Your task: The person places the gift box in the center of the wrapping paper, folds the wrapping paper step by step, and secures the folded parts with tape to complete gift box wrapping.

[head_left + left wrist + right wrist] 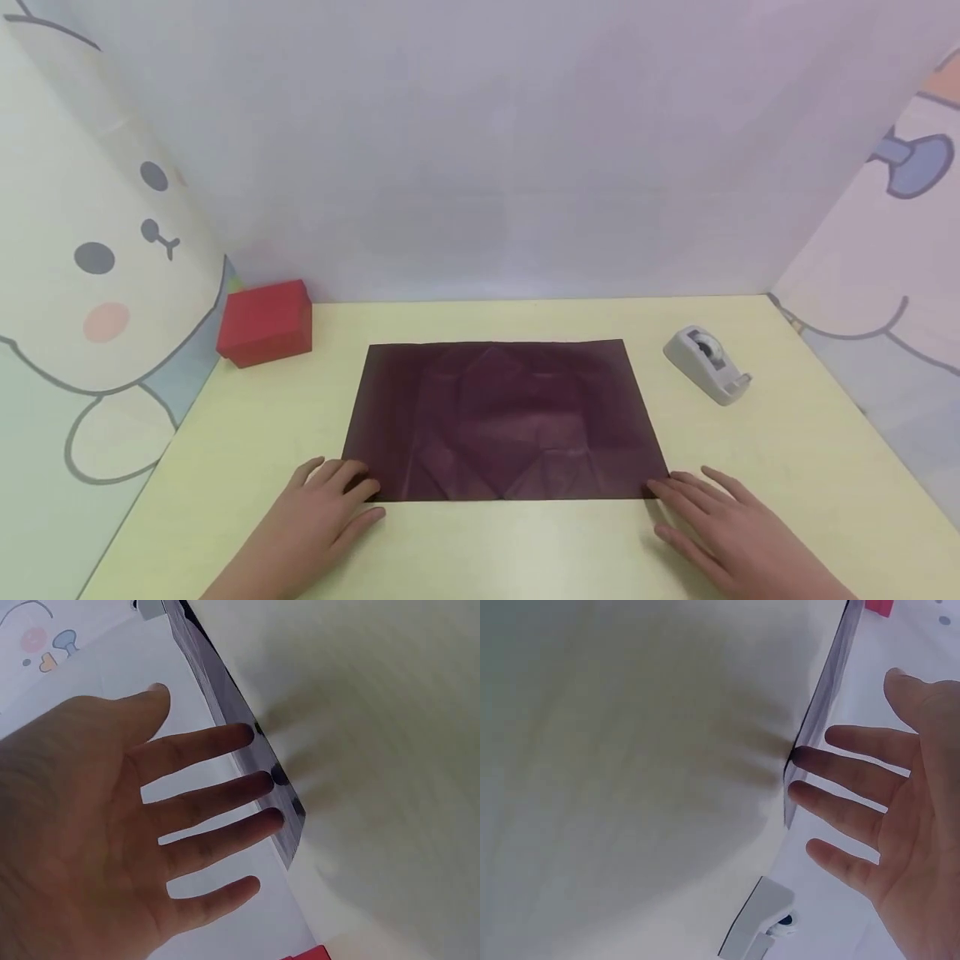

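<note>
A dark maroon sheet (517, 417) with crease lines lies flat on the table, its surface slightly shiny. My left hand (318, 517) is at the sheet's near left corner, with fingertips on it. In the left wrist view, several fingers of the left hand (112, 825) reach to the sheet (232, 742), spread and nearly straight. At the near right corner, my right hand (727, 525) touches the sheet with its fingertips. The right wrist view has the right hand (900, 787) with extended fingers, one or two of them at the sheet's edge (821, 705). Neither hand grips anything.
A red box (266, 323) sits at the table's back left. To the right of the sheet stands a grey tape dispenser (705, 364) with a roll in it. A pale backdrop (495, 150) closes off the rear, and cartoon-printed panels flank both sides.
</note>
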Tool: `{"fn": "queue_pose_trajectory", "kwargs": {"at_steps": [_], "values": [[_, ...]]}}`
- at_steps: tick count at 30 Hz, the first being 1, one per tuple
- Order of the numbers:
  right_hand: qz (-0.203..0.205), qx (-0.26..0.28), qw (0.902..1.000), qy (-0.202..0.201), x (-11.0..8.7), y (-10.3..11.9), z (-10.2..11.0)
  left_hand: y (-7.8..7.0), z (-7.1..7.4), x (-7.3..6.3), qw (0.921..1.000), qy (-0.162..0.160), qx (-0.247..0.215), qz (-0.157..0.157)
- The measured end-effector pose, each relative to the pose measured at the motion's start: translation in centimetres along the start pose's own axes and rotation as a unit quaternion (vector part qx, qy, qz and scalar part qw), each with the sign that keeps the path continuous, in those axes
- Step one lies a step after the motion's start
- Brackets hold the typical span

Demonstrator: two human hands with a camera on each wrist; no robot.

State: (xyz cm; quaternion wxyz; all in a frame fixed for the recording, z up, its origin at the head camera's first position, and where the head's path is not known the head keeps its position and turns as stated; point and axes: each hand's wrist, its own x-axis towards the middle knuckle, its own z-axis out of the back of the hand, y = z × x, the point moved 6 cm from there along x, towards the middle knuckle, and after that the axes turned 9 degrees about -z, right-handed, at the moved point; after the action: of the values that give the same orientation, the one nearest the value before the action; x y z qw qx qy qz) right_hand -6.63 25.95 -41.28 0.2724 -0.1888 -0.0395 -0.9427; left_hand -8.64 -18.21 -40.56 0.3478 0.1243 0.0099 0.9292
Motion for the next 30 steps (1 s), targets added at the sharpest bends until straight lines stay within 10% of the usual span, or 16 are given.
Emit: {"fn": "queue_pose_trajectory", "kwargs": {"at_steps": [10, 23, 30], "values": [[-0.041, 0.0, 0.9982, 0.044, 3.4, 1.4, -1.2, -1.1, -2.0, 2.8, 0.996, 0.074, -0.05, -0.007], [0.004, 0.02, 0.9995, 0.024, 2.4, 1.6, -1.0, -1.9, -0.9, 2.6, 0.997, 0.043, -0.054, -0.034], [-0.026, 0.052, 0.9976, 0.038, 6.3, 2.8, -1.4, -2.8, -1.0, 6.1, 0.9933, 0.065, -0.083, -0.048]]}}
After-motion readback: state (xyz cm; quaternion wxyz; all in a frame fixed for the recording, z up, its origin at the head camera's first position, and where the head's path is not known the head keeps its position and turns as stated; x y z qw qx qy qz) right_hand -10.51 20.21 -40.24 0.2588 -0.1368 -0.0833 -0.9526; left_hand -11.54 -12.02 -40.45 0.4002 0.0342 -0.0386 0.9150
